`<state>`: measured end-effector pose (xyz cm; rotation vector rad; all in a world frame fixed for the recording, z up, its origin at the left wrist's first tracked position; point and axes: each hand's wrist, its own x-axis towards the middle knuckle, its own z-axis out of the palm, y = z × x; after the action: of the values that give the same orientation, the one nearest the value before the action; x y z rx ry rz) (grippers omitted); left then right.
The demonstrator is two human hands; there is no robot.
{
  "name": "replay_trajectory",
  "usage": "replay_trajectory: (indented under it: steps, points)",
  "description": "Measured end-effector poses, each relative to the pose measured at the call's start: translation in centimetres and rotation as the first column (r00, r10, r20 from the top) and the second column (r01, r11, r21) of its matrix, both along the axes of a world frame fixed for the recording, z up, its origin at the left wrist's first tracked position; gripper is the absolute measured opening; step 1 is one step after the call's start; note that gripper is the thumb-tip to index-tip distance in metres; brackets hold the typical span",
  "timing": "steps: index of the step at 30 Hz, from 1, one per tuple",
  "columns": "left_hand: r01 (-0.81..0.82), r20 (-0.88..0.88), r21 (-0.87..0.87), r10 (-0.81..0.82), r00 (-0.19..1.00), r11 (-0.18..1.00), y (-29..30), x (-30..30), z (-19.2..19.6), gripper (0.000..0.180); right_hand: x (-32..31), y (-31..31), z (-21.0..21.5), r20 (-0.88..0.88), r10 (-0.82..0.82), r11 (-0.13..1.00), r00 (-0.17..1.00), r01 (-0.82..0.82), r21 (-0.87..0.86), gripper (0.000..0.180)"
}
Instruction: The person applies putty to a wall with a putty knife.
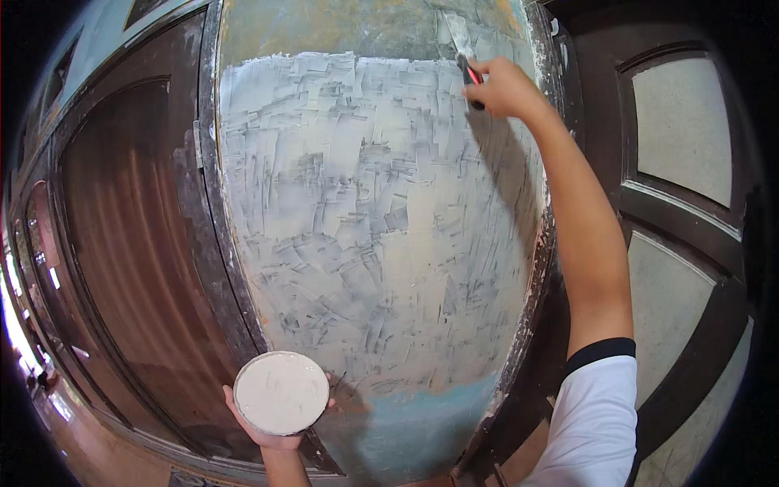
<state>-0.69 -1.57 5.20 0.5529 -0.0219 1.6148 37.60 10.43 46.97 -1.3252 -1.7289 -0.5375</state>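
My right hand (505, 88) is raised to the upper right of the wall and grips a putty knife (473, 79) by its black and red handle. Its blade, smeared with pale filler, lies against the wall near the top. Low in front of the wall, my left hand (280, 441) holds up a round tub (281, 393) from beneath. Smooth off-white filler fills the tub almost to its rim. The wall (389, 203) between the frames carries a patchy white-grey coat with many knife marks. Bare blue-green and yellowish paint shows above and below that coat.
Dark wooden doors or windows with panels stand on the left (130, 243) and on the right (682, 203). Chipped, paint-spattered door posts (540, 203) border the wall on both sides. A brownish floor (105, 446) shows at the lower left.
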Motion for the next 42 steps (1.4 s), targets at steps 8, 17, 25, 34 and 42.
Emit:
replay_trajectory:
  steps: [8, 17, 25, 34, 42]
  points:
    - [-0.04, -0.037, -0.019, 0.039, 0.999, 0.999, 0.0, -1.9, -1.5, 0.104, 0.3, -0.8, -6.0, 0.053, 0.127, 0.984, 0.99, -0.133, 0.119, 0.051]
    - [-0.006, 0.018, -0.062, 0.007, 1.0, 0.998, 0.4, -1.2, -1.8, 0.104, -0.6, 0.7, -3.3, 0.045, 0.137, 0.989, 0.99, -0.139, 0.047, 0.066]
    - [-0.013, 0.034, -0.038, 0.015, 0.999, 0.999, 0.2, -1.8, -2.3, 0.103, 0.2, -1.5, -4.0, -0.015, 0.177, 0.974, 0.984, -0.172, 0.149, 0.068]
    - [-0.018, 0.003, 0.001, 0.018, 1.0, 1.0, -0.4, -1.9, -3.0, 0.105, -0.3, -0.2, -8.1, 0.029, 0.117, 0.993, 0.993, -0.116, -0.021, 0.067]
    - [0.0, -0.054, 0.05, 0.003, 0.999, 0.999, -0.3, -1.7, -2.8, 0.106, 0.4, -1.8, -1.8, -0.059, 0.14, 0.987, 0.988, -0.135, 0.086, 0.062]
